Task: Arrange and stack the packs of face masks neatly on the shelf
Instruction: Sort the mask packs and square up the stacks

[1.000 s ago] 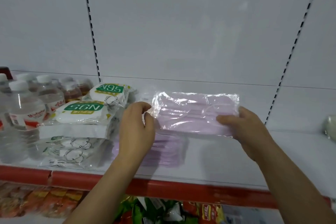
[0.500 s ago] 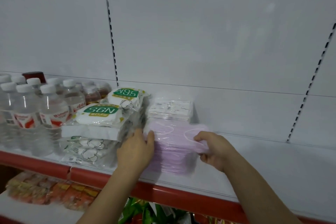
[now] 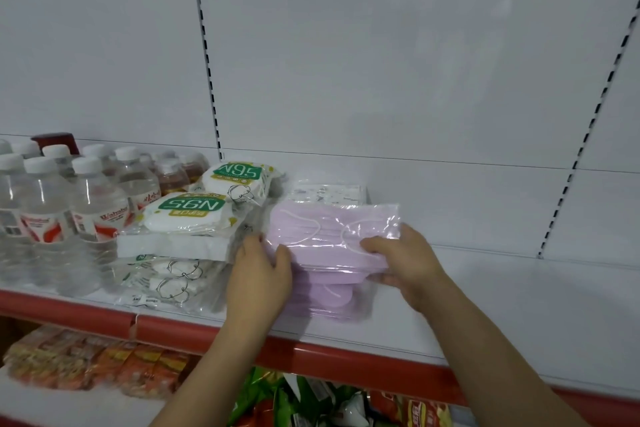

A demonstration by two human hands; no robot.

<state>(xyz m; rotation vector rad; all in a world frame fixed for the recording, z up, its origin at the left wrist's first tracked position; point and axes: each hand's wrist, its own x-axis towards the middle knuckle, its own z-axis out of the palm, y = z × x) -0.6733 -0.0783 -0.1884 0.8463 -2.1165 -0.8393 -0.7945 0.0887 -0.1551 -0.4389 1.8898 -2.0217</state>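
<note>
Down at the bottom, below both hands, there's a lower shelf with orange snack packets [image 3: 86, 362] and green snack bags [image 3: 277, 395], then the red front lip of the white shelf [image 3: 519, 315].

The left hand [image 3: 258, 276] has its thumb curled onto the near-left corner of the top pack of pink face masks [image 3: 332, 232], fingers out of sight round the left edge. The right hand [image 3: 407, 262] pinches the pack's right end, thumb lying on top, fingers tucked underneath. So both hands are clamped on that one pack. It sits tilted on top of a pile of more pink mask packs [image 3: 329, 295] right under the grip, and the pile lies flat on the shelf.

Just left of the left hand is a stack of N95 mask packs [image 3: 188, 215], with water bottles [image 3: 52, 215] further left. Behind the held pack, touching the back panel, is a clear pack of white patterned masks [image 3: 327, 191].
</note>
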